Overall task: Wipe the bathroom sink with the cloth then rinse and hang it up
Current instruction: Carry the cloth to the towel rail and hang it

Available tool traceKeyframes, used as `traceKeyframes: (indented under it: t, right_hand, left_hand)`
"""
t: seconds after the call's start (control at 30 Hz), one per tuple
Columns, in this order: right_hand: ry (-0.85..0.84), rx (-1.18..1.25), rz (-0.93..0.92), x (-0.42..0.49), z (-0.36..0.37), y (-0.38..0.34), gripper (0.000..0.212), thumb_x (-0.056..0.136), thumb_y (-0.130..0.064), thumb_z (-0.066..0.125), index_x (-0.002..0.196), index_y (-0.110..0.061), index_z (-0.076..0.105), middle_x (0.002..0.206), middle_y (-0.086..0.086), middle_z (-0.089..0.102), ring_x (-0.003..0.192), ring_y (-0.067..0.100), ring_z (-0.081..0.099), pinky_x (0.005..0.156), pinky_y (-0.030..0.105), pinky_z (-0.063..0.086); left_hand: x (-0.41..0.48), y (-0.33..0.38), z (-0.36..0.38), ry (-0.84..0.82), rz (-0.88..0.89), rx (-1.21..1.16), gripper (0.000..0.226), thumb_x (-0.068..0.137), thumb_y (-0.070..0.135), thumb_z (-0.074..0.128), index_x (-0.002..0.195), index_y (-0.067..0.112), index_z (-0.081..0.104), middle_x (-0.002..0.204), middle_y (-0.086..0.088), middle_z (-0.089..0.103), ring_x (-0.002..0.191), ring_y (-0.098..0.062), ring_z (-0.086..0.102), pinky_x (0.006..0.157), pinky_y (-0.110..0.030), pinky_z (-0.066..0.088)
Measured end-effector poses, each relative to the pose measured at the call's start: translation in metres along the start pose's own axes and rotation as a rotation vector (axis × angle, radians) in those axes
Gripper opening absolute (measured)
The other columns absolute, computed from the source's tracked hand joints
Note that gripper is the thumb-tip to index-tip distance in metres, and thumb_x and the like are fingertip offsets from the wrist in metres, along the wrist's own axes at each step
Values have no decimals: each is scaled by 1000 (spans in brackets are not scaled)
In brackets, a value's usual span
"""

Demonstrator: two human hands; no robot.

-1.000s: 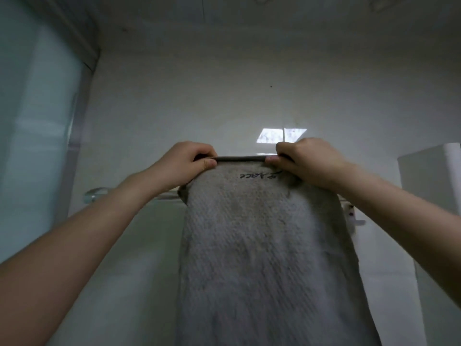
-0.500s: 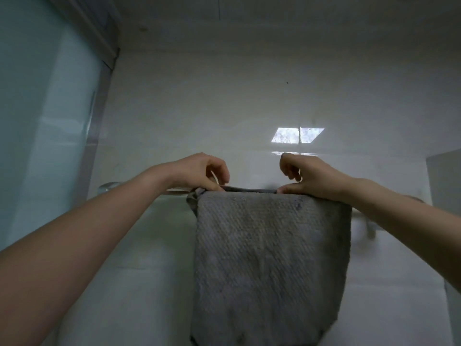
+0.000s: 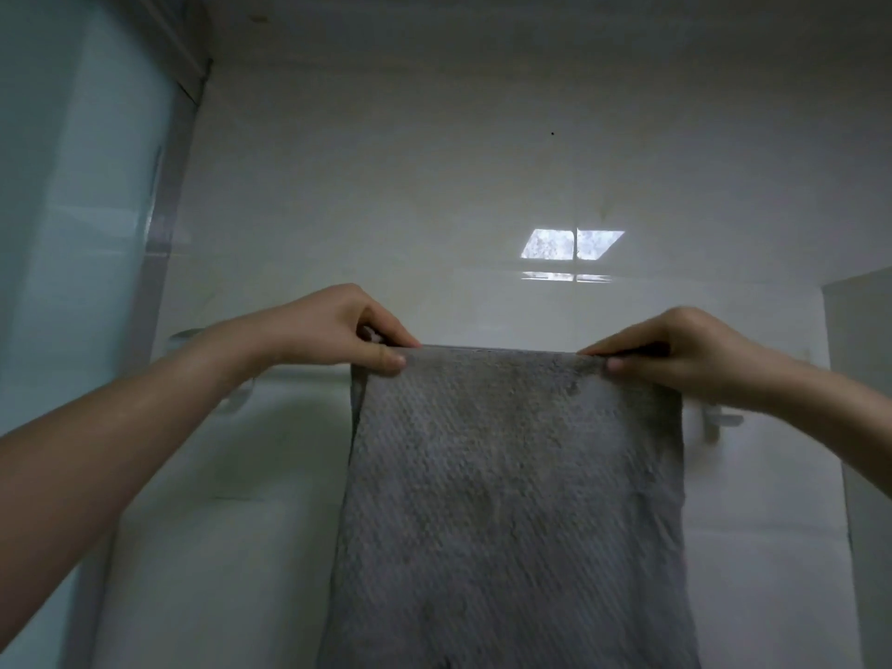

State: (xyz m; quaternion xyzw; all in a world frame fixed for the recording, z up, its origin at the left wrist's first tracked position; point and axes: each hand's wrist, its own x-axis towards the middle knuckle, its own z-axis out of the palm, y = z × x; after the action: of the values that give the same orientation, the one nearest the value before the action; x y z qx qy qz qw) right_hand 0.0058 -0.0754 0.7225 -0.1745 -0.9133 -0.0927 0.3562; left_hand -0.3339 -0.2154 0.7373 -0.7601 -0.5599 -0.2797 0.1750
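Observation:
A grey textured cloth (image 3: 511,499) hangs flat over a towel rail (image 3: 299,376) on the white wall, its front flap reaching down to the bottom of the view. My left hand (image 3: 347,333) pinches the cloth's top left corner between thumb and fingers. My right hand (image 3: 675,352) pinches the top right corner the same way. The cloth's top edge runs straight between both hands. Most of the rail is hidden behind the cloth and my hands. The sink is out of view.
A frosted glass partition (image 3: 72,282) with a metal frame stands at the left. A rail bracket (image 3: 719,420) shows at the right, below my right wrist. A white cabinet edge (image 3: 864,379) is at the far right. A window reflection (image 3: 572,243) glints on the wall.
My hands have moved apart from the middle of the cloth's top edge to its two corners. The cloth has been spread wider along the rail.

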Motion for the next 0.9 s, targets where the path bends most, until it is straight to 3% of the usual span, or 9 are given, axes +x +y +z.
traceKeyframes:
  t: [0.13,0.2,0.3,0.4,0.47,0.57,0.73,0.8,0.9]
  right_hand:
    - [67,0,60,28,-9,4,24,90,-11,63,93,-33,74,87,-27,70,86,-11,62,74,4,43]
    - [128,-29,70,44,-5,5,18,90,-10,63,99,-19,76,93,-12,71,79,-9,60,74,1,43]
    - [-65,-79,162,55,-1,1,17,91,-16,62,97,-23,77,94,-13,73,80,-8,60,83,16,48]
    - [-334,-30,274,51,-2,2,21,95,-24,57,94,-32,77,95,-20,73,89,-2,64,86,19,45]
    - [-218,33,253,44,-3,2,18,93,-30,59,93,-31,76,92,-16,74,86,0,67,83,21,49]
    - [55,73,171,29,-7,-8,14,91,-27,61,89,-24,75,83,-6,75,77,7,68,73,20,55]
    - [-33,-161,14,-7,-5,-31,38,79,-57,49,102,-37,70,95,-27,66,84,-6,63,75,12,49]
    - [16,-274,-43,-11,-1,-24,28,87,-40,56,110,-33,70,100,-28,61,83,-16,56,77,6,42]
    - [131,-196,6,-5,2,-14,19,88,-16,64,102,-24,75,95,-19,67,78,-16,58,74,1,42]
  left_hand:
    - [20,-4,-8,168,-30,11,14,83,18,72,96,13,77,63,29,66,61,20,56,60,0,39]
    - [32,-9,-9,236,-56,85,14,83,19,72,95,14,77,76,12,72,60,21,54,58,-1,38]
    - [40,-14,-9,33,-138,192,11,82,23,73,90,19,78,87,1,76,62,9,57,59,-6,38]
    - [34,-10,-11,-144,-197,181,10,80,26,74,90,25,78,81,16,74,63,10,60,62,-6,43]
    - [27,-8,-14,-40,-162,106,12,79,27,76,91,29,76,86,17,74,69,9,64,70,-9,47]
    - [10,-1,-15,65,-119,-6,10,81,34,73,85,26,77,84,8,76,81,-5,69,83,-25,50]
    - [-17,2,-3,128,-52,0,14,72,28,81,86,30,78,78,22,74,74,5,68,71,-9,51]
    - [-18,-2,0,204,-39,10,13,75,23,79,82,33,76,70,31,69,73,11,66,67,-2,45]
    - [-10,-4,1,243,-51,28,8,83,21,72,82,28,77,63,30,67,68,15,61,62,-1,42]
